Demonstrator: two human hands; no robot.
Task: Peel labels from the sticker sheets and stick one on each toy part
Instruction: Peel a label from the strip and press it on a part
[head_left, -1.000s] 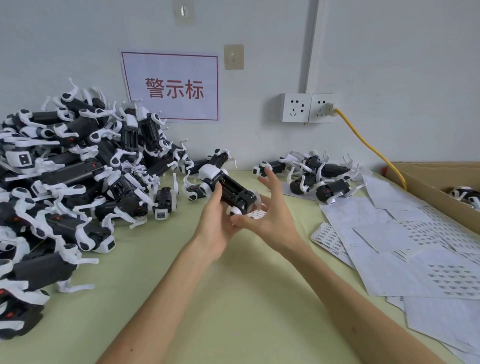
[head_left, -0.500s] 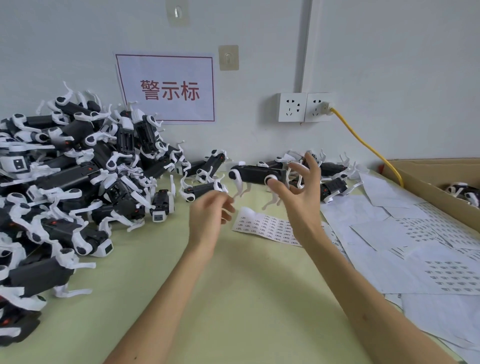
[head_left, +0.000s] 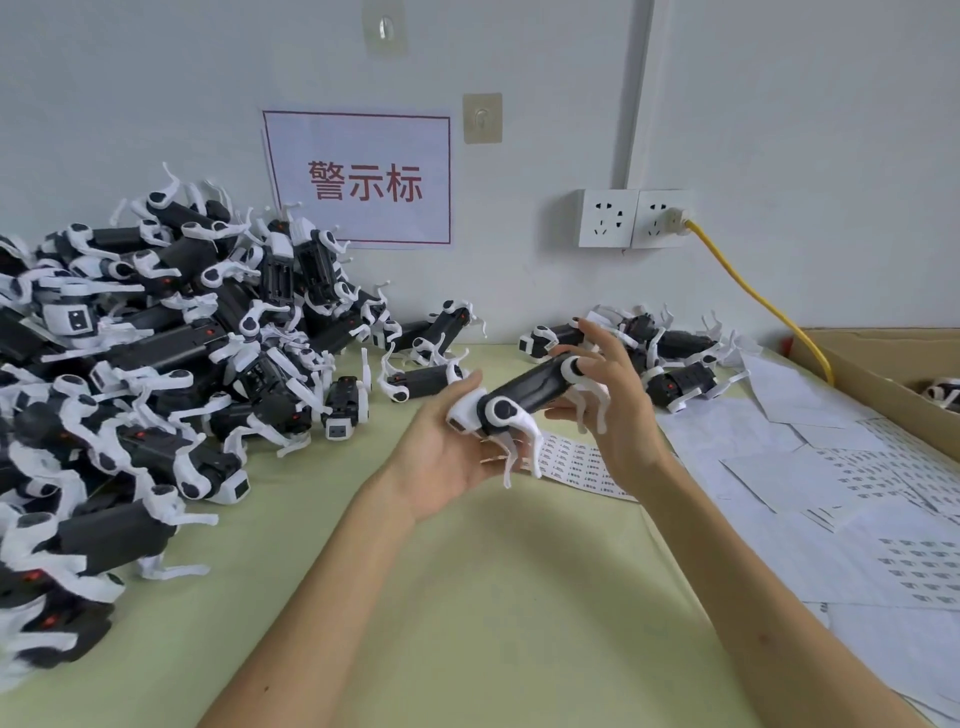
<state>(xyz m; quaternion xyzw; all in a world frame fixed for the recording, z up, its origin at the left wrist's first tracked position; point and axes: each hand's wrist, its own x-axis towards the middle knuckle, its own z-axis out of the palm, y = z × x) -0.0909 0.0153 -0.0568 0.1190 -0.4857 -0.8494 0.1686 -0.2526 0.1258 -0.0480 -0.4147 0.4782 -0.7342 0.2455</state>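
Head view: above the green bench (head_left: 467, 597), the left hand (head_left: 447, 457) cups the black-and-white toy part's (head_left: 524, 395) near end, while the right hand (head_left: 618, 415) pinches its far end, over a sticker sheet (head_left: 571, 460).

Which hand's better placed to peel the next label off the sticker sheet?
Right, probably. The right hand sits just above the sticker sheet, with more sheets spread on that side. The left hand cups the white end of the toy part from below and looks able to hold it alone.
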